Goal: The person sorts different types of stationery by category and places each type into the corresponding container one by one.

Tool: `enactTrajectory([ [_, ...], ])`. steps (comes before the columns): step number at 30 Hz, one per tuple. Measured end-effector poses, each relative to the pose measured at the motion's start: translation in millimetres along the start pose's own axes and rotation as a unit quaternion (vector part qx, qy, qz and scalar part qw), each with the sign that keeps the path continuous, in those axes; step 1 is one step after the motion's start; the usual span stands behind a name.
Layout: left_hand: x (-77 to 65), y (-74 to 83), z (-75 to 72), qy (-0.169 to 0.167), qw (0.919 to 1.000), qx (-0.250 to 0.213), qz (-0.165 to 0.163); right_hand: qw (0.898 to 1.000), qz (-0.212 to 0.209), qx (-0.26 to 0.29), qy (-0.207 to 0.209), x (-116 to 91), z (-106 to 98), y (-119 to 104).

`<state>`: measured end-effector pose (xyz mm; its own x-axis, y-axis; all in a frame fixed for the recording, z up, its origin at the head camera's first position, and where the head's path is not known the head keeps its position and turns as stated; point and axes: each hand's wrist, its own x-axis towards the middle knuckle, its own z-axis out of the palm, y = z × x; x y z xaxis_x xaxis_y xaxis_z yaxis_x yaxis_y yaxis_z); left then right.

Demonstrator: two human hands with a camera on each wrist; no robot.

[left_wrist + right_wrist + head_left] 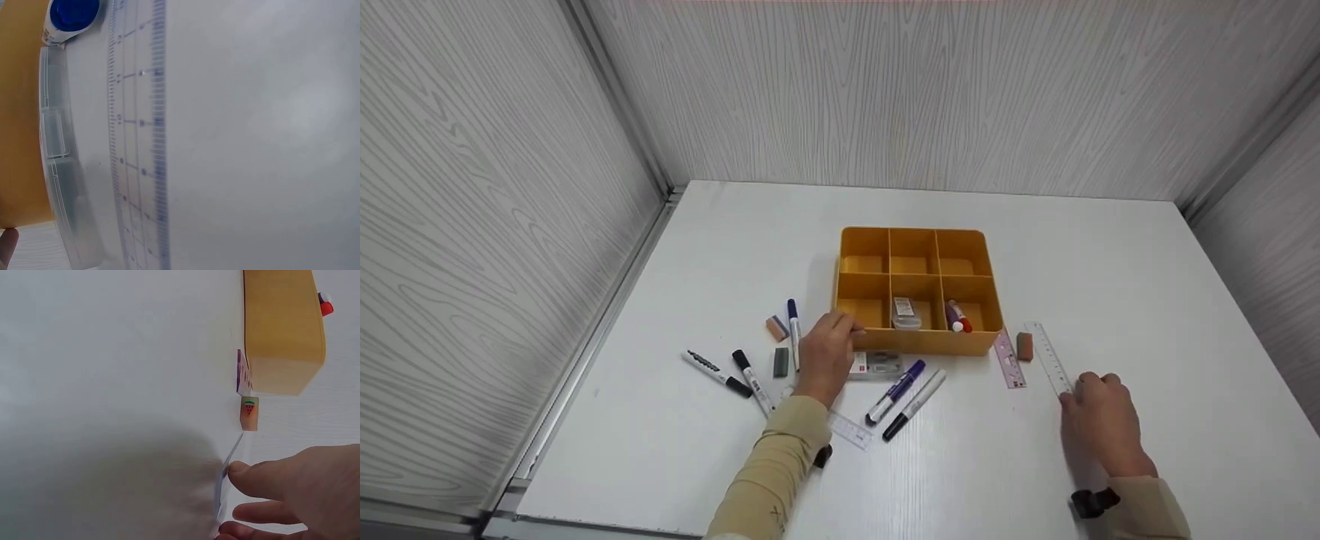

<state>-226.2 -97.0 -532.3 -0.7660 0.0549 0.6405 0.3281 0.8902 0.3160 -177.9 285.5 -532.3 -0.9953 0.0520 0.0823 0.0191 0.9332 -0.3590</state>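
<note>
A yellow six-compartment organizer box (pixel 919 343) stands mid-table. My left hand (pixel 826 352) grips the rim at its front left corner; the left wrist view shows only one fingertip (pixel 8 246) beside the box wall. My right hand (pixel 1106 420) pinches the near end of a clear ruler (pixel 1046 352) between thumb and fingers, right of the box. In the right wrist view the thumb (pixel 247 475) presses on this ruler's edge. Inside the box, a small clear case (pixel 905 313) sits front middle and red-and-white tubes (pixel 958 316) lie front right.
Beside the box's right front corner lie a pink ruler (pixel 1009 360) and a brown eraser (pixel 1024 346). Several markers (pixel 895 392), another clear ruler (pixel 851 430), a clear flat case (pixel 883 365) and a grey eraser (pixel 781 362) are scattered in front and left. Panels (pixel 915 97) wall the table.
</note>
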Motion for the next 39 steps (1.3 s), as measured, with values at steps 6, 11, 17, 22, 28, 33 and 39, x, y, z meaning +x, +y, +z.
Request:
enactTrajectory([
  [6,0.2,-0.1,-1.0,-0.003,1.0000,-0.003,-0.001,1.000,0.015,0.001,-0.025,0.0,-1.3,-0.7],
  [11,0.6,-0.2,-0.8,0.000,0.9999,-0.010,-0.001,0.999,0.024,0.006,-0.034,0.4,-5.0,-2.8],
  [17,-0.5,0.2,-0.1,-0.004,0.9999,-0.015,-0.006,0.996,0.052,0.011,-0.077,4.3,-10.0,-1.8],
  [22,-0.6,-0.4,1.2,0.000,1.0000,-0.007,-0.003,0.997,0.033,0.019,-0.071,6.5,-11.5,-0.8],
  [28,0.0,-0.4,0.4,0.002,1.0000,-0.001,-0.001,0.998,0.013,0.003,-0.059,7.4,-11.2,-2.0],
  [33,-0.3,-1.2,0.6,-0.002,1.0000,-0.005,-0.002,0.999,0.006,-0.013,-0.051,7.1,-9.6,-3.6],
  [39,-0.1,-1.4,1.0,0.006,0.9999,-0.012,-0.001,0.999,-0.024,-0.048,-0.005,5.9,-7.5,-6.9],
])
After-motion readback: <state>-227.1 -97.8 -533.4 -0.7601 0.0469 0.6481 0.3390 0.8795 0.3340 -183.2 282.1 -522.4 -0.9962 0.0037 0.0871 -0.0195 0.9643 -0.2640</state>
